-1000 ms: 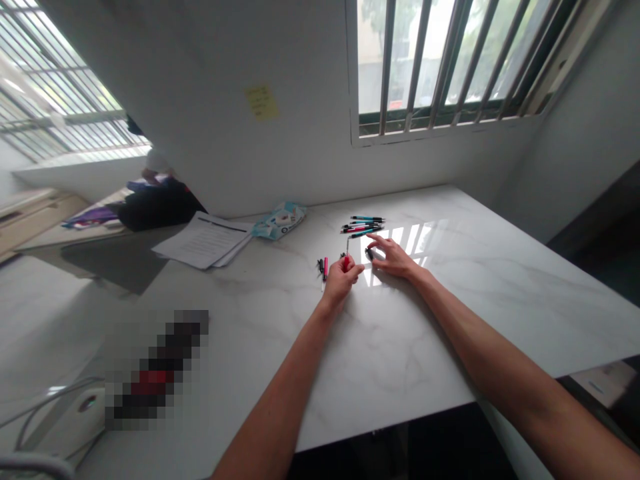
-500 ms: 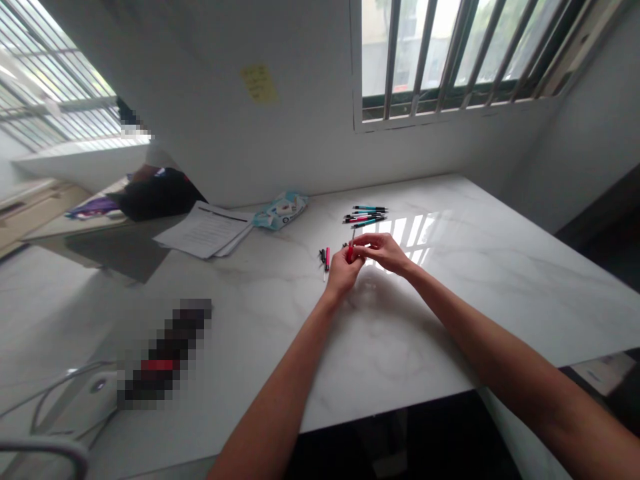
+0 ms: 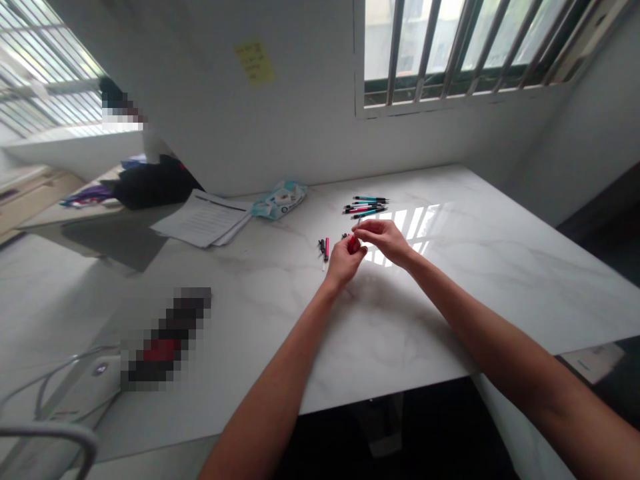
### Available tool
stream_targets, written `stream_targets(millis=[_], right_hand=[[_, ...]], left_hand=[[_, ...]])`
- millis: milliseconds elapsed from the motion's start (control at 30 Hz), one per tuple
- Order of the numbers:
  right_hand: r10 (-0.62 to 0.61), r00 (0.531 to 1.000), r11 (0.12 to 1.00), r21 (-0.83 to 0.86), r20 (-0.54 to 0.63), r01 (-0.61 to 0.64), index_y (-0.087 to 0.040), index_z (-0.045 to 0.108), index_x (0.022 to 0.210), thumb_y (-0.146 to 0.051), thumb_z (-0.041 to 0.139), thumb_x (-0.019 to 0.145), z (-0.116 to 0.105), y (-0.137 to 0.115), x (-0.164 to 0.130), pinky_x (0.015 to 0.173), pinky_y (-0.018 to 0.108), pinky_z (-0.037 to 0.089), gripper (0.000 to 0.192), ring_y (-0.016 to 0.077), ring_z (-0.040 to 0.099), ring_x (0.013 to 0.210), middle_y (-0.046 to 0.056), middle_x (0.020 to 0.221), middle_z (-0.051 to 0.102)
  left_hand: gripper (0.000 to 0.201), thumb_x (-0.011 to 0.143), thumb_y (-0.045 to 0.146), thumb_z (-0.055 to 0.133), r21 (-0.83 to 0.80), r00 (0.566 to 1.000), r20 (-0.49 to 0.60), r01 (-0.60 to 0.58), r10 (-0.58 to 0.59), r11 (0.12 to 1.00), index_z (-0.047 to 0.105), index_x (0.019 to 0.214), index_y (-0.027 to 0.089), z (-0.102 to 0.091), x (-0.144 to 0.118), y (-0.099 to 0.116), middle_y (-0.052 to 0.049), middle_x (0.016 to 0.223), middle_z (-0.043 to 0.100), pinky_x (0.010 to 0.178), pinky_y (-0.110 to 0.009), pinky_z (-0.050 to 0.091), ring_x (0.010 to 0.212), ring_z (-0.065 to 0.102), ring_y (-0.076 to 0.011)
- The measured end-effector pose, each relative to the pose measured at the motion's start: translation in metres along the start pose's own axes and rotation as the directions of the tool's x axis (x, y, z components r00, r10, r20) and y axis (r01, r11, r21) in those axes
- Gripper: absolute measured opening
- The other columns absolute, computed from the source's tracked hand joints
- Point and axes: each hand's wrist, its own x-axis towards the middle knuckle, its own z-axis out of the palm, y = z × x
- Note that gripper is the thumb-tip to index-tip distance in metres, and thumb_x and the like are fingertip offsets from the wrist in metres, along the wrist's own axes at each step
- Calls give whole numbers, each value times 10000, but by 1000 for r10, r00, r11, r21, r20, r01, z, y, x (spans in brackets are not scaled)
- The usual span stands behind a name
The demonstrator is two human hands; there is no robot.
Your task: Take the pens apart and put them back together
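Left hand: your left hand (image 3: pixel 344 259), centre of the frame, is curled closed around a short red plastic pen barrel (image 3: pixel 354 245), lifted just off the white marble-patterned tabletop (image 3: pixel 450 280).
Right hand: your right hand (image 3: pixel 384 240) sits just right of the left, fingertips pinched at the top end of the same barrel, where a thin pale piece sticks up; too small to tell what that piece is.
Where the barrel lies: between both hands, tilted near upright, its lower half hidden in the left fist, its upper tip touching the right fingertips.
Handling, judged: light, stiff, smooth plastic, likely to slip or roll if let go. Thin inner parts would bend or spring away easily. Best hold looks like the mid-barrel with the left hand and a fingertip pinch at the end with the right, as you have it.
Nearby parts: a pink pen piece with small black bits (image 3: pixel 325 248) lies flat on the table just left of your left hand, apart from it.
Finished stock: a small bundle of teal, pink and black pens (image 3: pixel 366 206) lies above your hands, near but not touching.
Further off: a stack of printed white papers (image 3: pixel 203 221) and a pale blue soft wipes packet (image 3: pixel 279 202), upper left of centre.
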Motion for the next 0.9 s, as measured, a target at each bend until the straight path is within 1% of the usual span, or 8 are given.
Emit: stream_targets(millis=[133, 200, 267, 333, 433, 567, 800, 900], right_hand=[[39, 970, 985, 171, -242, 3, -272, 755, 1001, -527, 849, 764, -12, 6, 8, 824, 294, 574, 361, 188, 725, 998, 23, 1063, 778], [42, 937, 981, 190, -347, 26, -273, 747, 1022, -554, 833, 769, -19, 9, 11, 838, 299, 579, 388, 188, 727, 1004, 25, 1064, 782], [14, 925, 992, 120, -379, 35, -253, 760, 1027, -560, 838, 760, -22, 11, 11, 835, 305, 583, 414, 181, 730, 936, 31, 1006, 790], [-38, 947, 999, 11, -320, 44, -223, 785, 1008, -550, 858, 744, -19, 12, 9, 831, 320, 590, 426, 183, 732, 873, 42, 947, 796], [-91, 982, 991, -109, -163, 74, -191, 810, 960, -546, 872, 737, -7, 12, 4, 835, 351, 605, 424, 214, 748, 864, 71, 933, 811], [-90, 996, 978, -191, -17, 85, -177, 821, 964, -554, 835, 786, 5, 14, -2, 830, 379, 618, 417, 252, 767, 880, 90, 944, 821], [-108, 994, 929, -355, 15, 107, -194, 785, 1049, -464, 803, 829, 1, 13, -3, 794, 355, 624, 349, 221, 766, 827, 73, 921, 816], [-169, 981, 880, -463, -98, 105, -206, 725, 1120, -408, 769, 861, -11, 9, -1, 732, 325, 617, 331, 190, 746, 756, 43, 860, 795]], left_hand=[[349, 748, 165, 714, 69, 997, -65, -32, 36, 997, 394, 618, 212, -2, 1, 0, 65, 578, 395, 563, -252, 279, 561, 344, -102], [302, 759, 185, 719, 79, 990, -137, -35, 45, 996, 445, 635, 211, -3, 2, 2, 61, 581, 445, 566, -241, 316, 560, 394, -104], [226, 786, 260, 743, 63, 979, -197, -34, 46, 997, 544, 697, 204, -6, 4, 4, 48, 611, 521, 576, -236, 362, 573, 462, -110], [201, 812, 357, 763, 40, 972, -231, -39, 47, 998, 651, 823, 191, -9, 6, 5, 25, 666, 606, 587, -238, 401, 596, 522, -117], [336, 820, 455, 783, 1, 969, -242, -57, 56, 998, 737, 1008, 180, -14, 9, 4, -26, 790, 708, 606, -245, 442, 650, 591, -131], [365, 805, 487, 800, -33, 967, -247, -77, 67, 996, 780, 980, 167, -16, 11, 0, -75, 894, 761, 633, -256, 472, 734, 652, -156], [374, 787, 492, 799, -117, 928, -372, -57, 9, 991, 785, 935, 148, -20, 16, -1, -82, 862, 758, 619, -259, 449, 697, 621, -139], [365, 779, 465, 796, -175, 918, -394, -26, -45, 984, 789, 960, 147, -23, 17, 2, -77, 887, 749, 560, -243, 398, 630, 556, -106]])
